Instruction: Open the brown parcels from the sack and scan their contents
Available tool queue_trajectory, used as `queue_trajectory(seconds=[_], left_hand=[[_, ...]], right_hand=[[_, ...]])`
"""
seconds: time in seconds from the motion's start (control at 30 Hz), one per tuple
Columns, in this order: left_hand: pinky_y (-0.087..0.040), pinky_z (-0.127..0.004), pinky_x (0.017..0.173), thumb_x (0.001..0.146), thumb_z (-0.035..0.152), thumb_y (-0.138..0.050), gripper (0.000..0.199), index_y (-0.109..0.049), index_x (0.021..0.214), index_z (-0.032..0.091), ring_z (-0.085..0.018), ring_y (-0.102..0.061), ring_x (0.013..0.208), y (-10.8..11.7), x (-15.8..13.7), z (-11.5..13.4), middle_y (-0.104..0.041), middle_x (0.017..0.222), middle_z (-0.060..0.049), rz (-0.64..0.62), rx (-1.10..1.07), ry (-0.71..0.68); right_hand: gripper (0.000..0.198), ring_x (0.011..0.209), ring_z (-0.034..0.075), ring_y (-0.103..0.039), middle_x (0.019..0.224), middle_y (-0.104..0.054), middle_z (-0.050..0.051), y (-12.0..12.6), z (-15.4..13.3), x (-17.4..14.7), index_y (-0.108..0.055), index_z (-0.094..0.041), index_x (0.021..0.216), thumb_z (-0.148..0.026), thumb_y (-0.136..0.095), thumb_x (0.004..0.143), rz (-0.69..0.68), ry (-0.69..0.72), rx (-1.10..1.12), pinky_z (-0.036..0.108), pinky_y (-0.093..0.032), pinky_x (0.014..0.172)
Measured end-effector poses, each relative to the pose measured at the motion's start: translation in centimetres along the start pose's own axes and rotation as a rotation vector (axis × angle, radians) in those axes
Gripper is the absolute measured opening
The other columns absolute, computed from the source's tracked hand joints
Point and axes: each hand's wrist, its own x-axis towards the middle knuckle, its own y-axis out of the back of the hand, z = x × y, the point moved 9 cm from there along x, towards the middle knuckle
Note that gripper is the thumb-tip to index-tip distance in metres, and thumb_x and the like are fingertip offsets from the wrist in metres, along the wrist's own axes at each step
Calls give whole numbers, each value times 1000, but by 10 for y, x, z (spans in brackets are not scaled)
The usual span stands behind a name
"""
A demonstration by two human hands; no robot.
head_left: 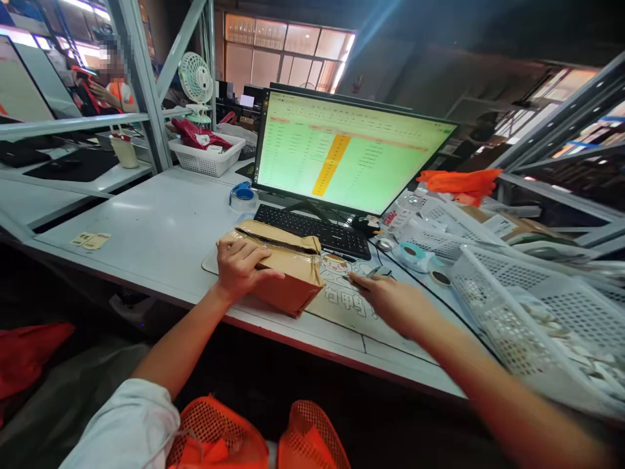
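Note:
A brown cardboard box (286, 283) with clear tape sits at the desk's front edge, before the keyboard. Along its top runs a dark gap where the flaps part. My left hand (244, 267) grips the box's left end, fingers over the top and thumb along the near side. To the right of the box, apart from it, my right hand (381, 293) is closed over the printed desk mat (336, 309). A slim tool, apparently a utility knife (381, 271), shows partly past its fingers; most of it is hidden.
Behind the box stand a black keyboard (312, 229) and a lit monitor (342, 153). A blue tape dispenser (243, 194) is to their left. White plastic baskets (508, 312) and tape rolls (413, 254) crowd the right side. Paper tags (91, 240) lie at left. Another person (114, 91) is beyond the frame.

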Motion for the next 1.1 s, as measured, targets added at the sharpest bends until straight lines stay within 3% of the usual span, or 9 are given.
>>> queue_trajectory(seconds=[0.07,0.17,0.33,0.43,0.57,0.73,0.83,0.93,1.1], left_hand=[[-32,-43,88,93,70,-63,47,-75,91,25,-23,-66,79,5,-1,12,-80,88,-2,34,34,-51],[-32,-43,85,94,68,-64,45,-74,92,25,-22,-66,79,11,-4,27,-80,89,-2,37,58,-76],[-33,-43,84,95,68,-62,46,-74,91,24,-22,-67,78,19,-8,44,-80,90,-3,34,90,-67],[-34,-41,83,98,63,-61,43,-73,92,23,-20,-67,76,25,-5,57,-80,89,-2,52,126,-124],[-35,-39,83,100,61,-59,43,-74,92,22,-18,-67,75,28,-3,61,-81,89,-1,41,176,-130],[-36,-39,83,100,62,-59,43,-75,95,22,-18,-69,79,28,-10,64,-81,92,-1,21,188,-112],[-37,-39,84,100,60,-61,40,-74,100,22,-19,-70,81,30,-13,67,-81,96,-1,-31,194,-85],[-39,-40,87,98,60,-63,41,-74,103,21,-21,-69,86,33,-3,66,-81,104,-4,-198,175,-43],[-44,-38,101,93,63,-67,52,-71,123,21,-27,-64,117,8,40,41,-72,129,-9,-807,23,-8]], right_hand=[[48,79,26,-68,100,-71,13,-44,-5,-18,-63,-28,148,-33,-47,103,-157,-56,-139,33,-47,62],[50,99,32,-68,115,-68,19,-73,-7,-30,-61,-21,150,-32,-42,105,-153,-116,-127,42,-55,80],[46,110,30,-67,121,-69,17,7,-40,1,-70,-16,135,-43,-48,104,199,41,335,47,-54,99],[52,121,28,-64,135,-65,13,54,-92,35,-65,-21,142,-51,-59,100,184,253,519,42,-52,103],[43,101,28,-70,114,-75,13,54,-145,68,-75,-19,129,-43,-67,95,-23,386,410,39,-53,92],[36,67,19,-60,70,-69,4,64,-134,99,-77,-19,82,-43,-56,100,-2,306,503,30,-44,63],[43,58,15,-49,60,-57,1,66,-125,121,-68,-19,68,-50,-62,97,-149,287,583,29,-35,55],[48,54,12,-40,57,-49,0,63,-122,137,-61,-20,62,-55,-65,94,-292,273,612,30,-29,52],[45,56,12,-40,59,-49,0,60,-130,138,-61,-20,64,-52,-65,95,-347,304,610,30,-29,52]])
